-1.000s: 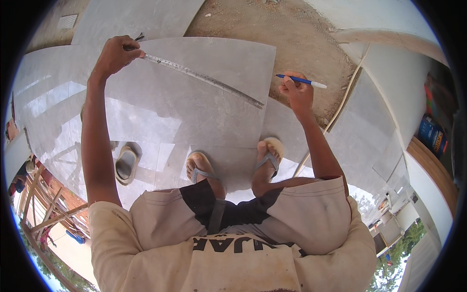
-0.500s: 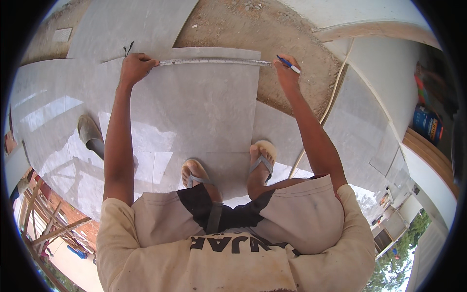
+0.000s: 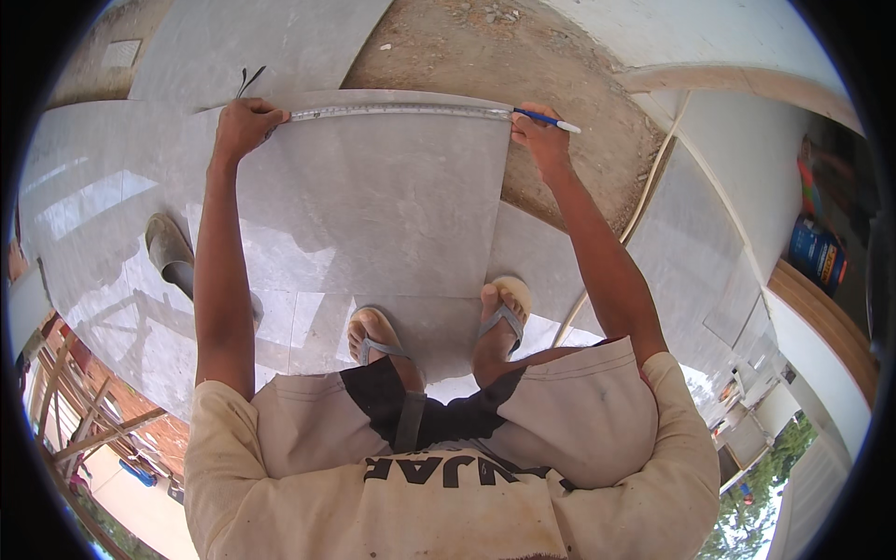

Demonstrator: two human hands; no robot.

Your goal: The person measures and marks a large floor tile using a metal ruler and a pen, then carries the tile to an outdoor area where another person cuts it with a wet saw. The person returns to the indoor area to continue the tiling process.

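One measuring tape [image 3: 401,110] is held stretched across the far part of a large grey floor tile [image 3: 373,201], just inside the tile's far edge and roughly along it. Edges: the tile's right edge is met near the tape's right end; beyond that edge, bare dirt [image 3: 569,70] is seen. Past the far edge, a second grey tile [image 3: 252,47] is seen on the left and dirt on the right. Room: a broad span of tile surface is left between the tape and the two sandals [image 3: 381,347], which are worn near the tile's near edge. Further right, the dirt is bounded by a pale strip [image 3: 651,177], well apart from the hand. On the left, a loose grey shoe [image 3: 168,250] is partly hidden by the forearm.

Pose: both arms are extended forward. The left forearm is held nearly straight ahead; the right one is slanted inward. By the left hand [image 3: 248,129] the tape's left end is held in a closed grip, a black strap [image 3: 248,82] standing out beyond it. By the right hand [image 3: 545,149] a blue pen [image 3: 539,118] with a white end is held in a narrow grip, pointed leftward at the tape's right end. Whether the tape is also pinched there cannot be told.
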